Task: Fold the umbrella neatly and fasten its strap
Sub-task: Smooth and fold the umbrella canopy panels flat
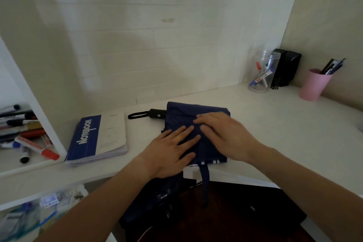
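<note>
Dangling off the white bench [275, 124] edge, a navy fabric strap [205, 180] hangs from the folded navy-blue umbrella [188, 112]. Left hand [170, 149] and right hand [222, 133] press flat, fingers spread, on its creased canopy. Its black handle [157, 113] points toward a blue-and-white notebook [98, 137].

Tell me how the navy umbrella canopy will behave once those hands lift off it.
The umbrella canopy looks like thin, floppy fabric, creased under the left hand and right hand, so its folds will probably loosen. Its strap dangles limp over the desk edge and may tug slightly. The handle seems rigid.
</note>
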